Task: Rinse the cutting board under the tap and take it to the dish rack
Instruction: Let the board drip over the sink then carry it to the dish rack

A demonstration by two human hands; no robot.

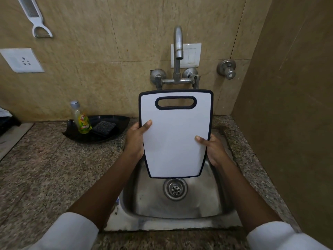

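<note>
The cutting board (173,134), white with a dark rim and a slot handle at its upper end, was held at the centre of the frame, above the steel sink (214,201) and below the spout of the tap (178,49). It was gripped along both long edges: the left hand (136,139) was closed on the edge at centre left, thumb laid across the white face, and the right hand (213,150) was closed on the opposite edge at centre right, its thumb likewise on the face. The remaining fingers were hidden behind the board. The board was tilted with its handle end toward the wall and its lower end just above the drain (175,189).

No water could be seen falling from the spout, and no drops or streaks could be made out on the board's face. The basin looked dull and largely dry. From this it was judged that rinsing had not yet begun, or that the flow was too thin to be seen; which of the two could not be settled.

A black tray (119,123) holding a soap bottle (82,120) and a scouring pad (104,127) was seen at centre left on the stone counter (45,159). No dish rack could be clearly identified anywhere in the frame, so the carrying step was judged to be wholly outstanding, along with, most probably, the opening of the tap and the wetting of both faces.
</note>
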